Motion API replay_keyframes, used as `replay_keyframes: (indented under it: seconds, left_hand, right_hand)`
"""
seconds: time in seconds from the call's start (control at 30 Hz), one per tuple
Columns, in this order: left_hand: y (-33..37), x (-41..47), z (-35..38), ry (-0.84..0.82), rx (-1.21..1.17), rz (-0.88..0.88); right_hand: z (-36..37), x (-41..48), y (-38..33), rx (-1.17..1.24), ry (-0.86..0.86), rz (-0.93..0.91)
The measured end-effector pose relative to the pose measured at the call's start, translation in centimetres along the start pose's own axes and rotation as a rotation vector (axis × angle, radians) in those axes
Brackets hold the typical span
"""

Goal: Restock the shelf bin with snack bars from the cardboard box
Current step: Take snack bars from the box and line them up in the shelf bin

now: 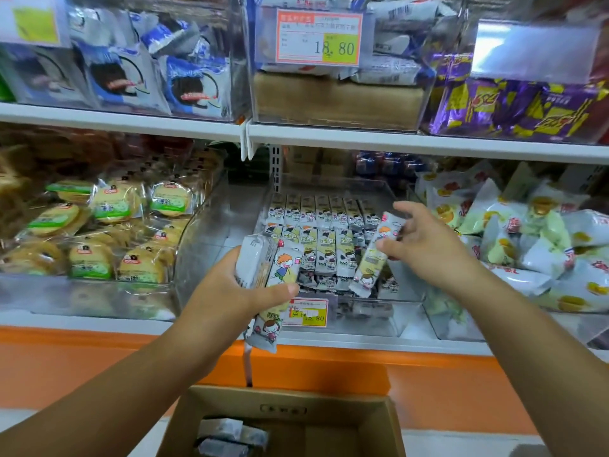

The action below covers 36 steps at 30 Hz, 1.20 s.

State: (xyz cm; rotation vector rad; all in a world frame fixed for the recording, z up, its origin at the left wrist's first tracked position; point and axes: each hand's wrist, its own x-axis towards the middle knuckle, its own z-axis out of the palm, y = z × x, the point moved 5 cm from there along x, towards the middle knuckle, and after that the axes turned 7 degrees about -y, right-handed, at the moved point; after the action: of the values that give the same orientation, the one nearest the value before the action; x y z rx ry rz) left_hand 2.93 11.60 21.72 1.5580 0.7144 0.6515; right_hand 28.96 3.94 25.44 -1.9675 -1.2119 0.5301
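**Snack bars held over the clear shelf bin, box below**

A stack of snack bars (280,268) is gripped in the left hand (227,288) at the centre of the frame. The fingers are wrapped round the far side of the stack and the thumb is pressed across the front wrapper. The stack is held upright, in front of the bin's left part.

A single snack bar (367,272) is pinched near its top end between the thumb and fingers of the right hand (425,242), right of centre. It is tilted, with the lower end hanging toward the front of the clear shelf bin (405,315). Whether that end touches the bars beneath cannot be told.

Rows of matching bars (323,232) are seen inside the bin, standing side by side at the back and middle. A price tag (308,313) is fixed to the bin's front wall.

The open cardboard box (329,404) is seen at the bottom centre, below the orange shelf base (445,384). A few wrapped bars (227,435) are left in its lower left corner.

Round cakes in green-labelled wrappers (108,206) are stocked at the left, and white and yellow packets (514,232) at the right. On the upper shelf, a larger price label (318,39) marked 18.80 is displayed at top centre.
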Motion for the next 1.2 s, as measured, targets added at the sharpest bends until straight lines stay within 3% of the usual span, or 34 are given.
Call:
replay_keyframes:
  seconds: [0.2,0.37,0.57,0.87,0.97,1.07,1.2]
  left_hand:
    - [0.1,0.3,-0.2,0.017,-0.006,0.016]
    - [0.1,0.4,-0.6,0.031,-0.008,0.004]
    - [0.3,1.0,-0.3,0.028,-0.023,0.013]
    - [0.3,0.7,1.9,-0.008,-0.154,-0.040]
    - [0.1,0.5,2.2,-0.027,-0.202,-0.076]
    - [0.5,0.1,2.9,-0.057,-0.290,-0.087]
    - [0.7,0.0,3.8,-0.094,-0.361,-0.117]
  right_hand:
    - [2.6,1.3,-0.4,-0.187,0.149,-0.092]
    - [3.3,1.0,0.2,-0.319,-0.035,-0.074]
    - [2.8,-1.4,1.8,-0.190,-0.272,-0.027]
    - [3.6,-3.2,-0.1,-0.403,-0.167,-0.128]
    - [3.7,-5.4,-2.2,-0.207,-0.078,-0.231]
    - [5.9,-7.8,-3.6,0.091,-0.201,-0.274]
    - [8.3,-8.7,-3.3,0.215,-0.256,-0.196]
